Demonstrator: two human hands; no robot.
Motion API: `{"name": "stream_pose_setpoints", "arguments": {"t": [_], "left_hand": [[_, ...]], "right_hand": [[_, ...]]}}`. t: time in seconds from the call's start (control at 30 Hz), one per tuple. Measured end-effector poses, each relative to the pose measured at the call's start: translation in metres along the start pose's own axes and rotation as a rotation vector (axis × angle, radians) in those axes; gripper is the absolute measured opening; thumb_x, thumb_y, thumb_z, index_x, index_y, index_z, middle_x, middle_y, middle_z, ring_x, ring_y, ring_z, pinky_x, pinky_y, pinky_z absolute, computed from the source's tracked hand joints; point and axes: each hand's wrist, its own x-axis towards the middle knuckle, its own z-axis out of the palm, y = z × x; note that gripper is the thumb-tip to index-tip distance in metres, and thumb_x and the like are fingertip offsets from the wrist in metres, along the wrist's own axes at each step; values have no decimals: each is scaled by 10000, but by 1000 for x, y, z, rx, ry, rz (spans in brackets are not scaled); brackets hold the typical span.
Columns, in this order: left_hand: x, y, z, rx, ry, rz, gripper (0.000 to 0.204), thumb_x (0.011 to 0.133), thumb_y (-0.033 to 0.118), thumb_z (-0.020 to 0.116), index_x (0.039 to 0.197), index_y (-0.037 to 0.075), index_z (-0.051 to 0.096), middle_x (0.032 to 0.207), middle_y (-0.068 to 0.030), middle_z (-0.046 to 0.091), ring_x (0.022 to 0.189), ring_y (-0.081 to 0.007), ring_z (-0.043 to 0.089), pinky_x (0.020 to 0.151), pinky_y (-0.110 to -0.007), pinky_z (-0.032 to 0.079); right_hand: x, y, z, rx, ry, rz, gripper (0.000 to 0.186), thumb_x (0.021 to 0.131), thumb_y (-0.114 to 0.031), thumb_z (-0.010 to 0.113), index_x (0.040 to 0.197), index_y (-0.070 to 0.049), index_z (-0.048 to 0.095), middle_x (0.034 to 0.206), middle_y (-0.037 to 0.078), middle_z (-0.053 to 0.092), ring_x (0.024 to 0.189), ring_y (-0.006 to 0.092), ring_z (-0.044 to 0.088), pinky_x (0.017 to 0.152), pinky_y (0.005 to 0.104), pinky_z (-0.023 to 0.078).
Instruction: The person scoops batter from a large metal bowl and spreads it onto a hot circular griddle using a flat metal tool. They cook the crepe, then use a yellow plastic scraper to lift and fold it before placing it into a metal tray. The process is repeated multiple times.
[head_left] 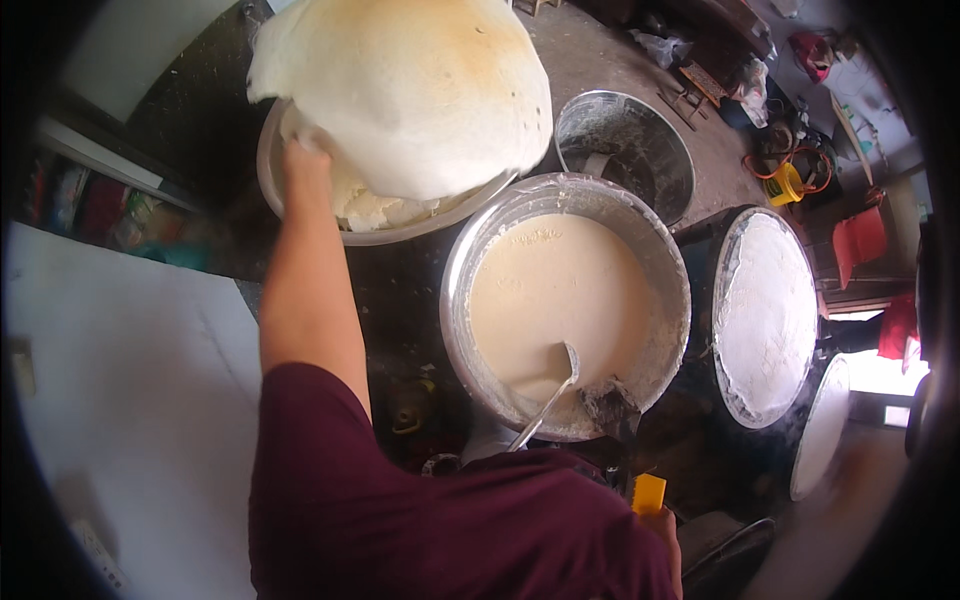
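Note:
With my left hand (305,155) I grip the edge of a thin, pale, browned round sheet of dough (420,90), held over a wide basin (385,227) containing more such sheets. My right hand (662,530), low at the right, holds a yellow plastic scraper (648,493). In front of me stands a steel pot (462,285) of cream-coloured batter, a ladle (545,405) leaning in it. Right of the pot is a round griddle (762,315) thinly coated in white.
An empty-looking metal container (650,150) stands behind the pot. A second white-coated griddle (820,428) is at the far right. A white board (130,380) lies to my left. A yellow bucket (785,185), a red plastic item (858,240) and clutter line the back right.

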Motion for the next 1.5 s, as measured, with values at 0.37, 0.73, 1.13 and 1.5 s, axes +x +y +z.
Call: {"name": "stream_pose_setpoints", "arguments": {"t": [0.37, 0.73, 1.13, 1.5], "left_hand": [[-79, -150, -61, -312, 458, -511, 152, 886, 149, 454, 1029, 131, 500, 961, -11, 555, 856, -153, 539, 854, -397, 425], [-96, -178, -28, -322, 428, -761, 310, 920, 138, 383, 1210, 28, 392, 1153, -126, 486, 1051, -277, 489, 921, -445, 423], [-356, -141, -82, 599, -705, -672, 230, 866, 182, 555, 1047, 41, 542, 885, -46, 606, 783, -158, 592, 716, -286, 485], [-540, -166, -58, 2085, -1268, -210, 494, 799, 271, 553, 1225, 94, 377, 971, -237, 604, 914, -424, 568, 796, -482, 430]], "right_hand": [[-7, -70, -13, -86, -32, 4, 335, 672, -201, 635, 930, 11, 616, 861, 166, 658, 826, 285, 645, 706, 364, 502], [-16, -45, 23, 7, -47, 10, 350, 675, -213, 651, 939, 13, 613, 845, 165, 658, 817, 275, 649, 698, 363, 503], [26, 11, 67, 82, 92, 76, 374, 724, -198, 576, 1052, -37, 498, 948, 236, 604, 941, 399, 560, 771, 438, 457], [148, -70, 83, 433, -14, -106, 327, 772, -272, 527, 1025, -73, 582, 976, 160, 627, 928, 317, 595, 777, 407, 460]]}}
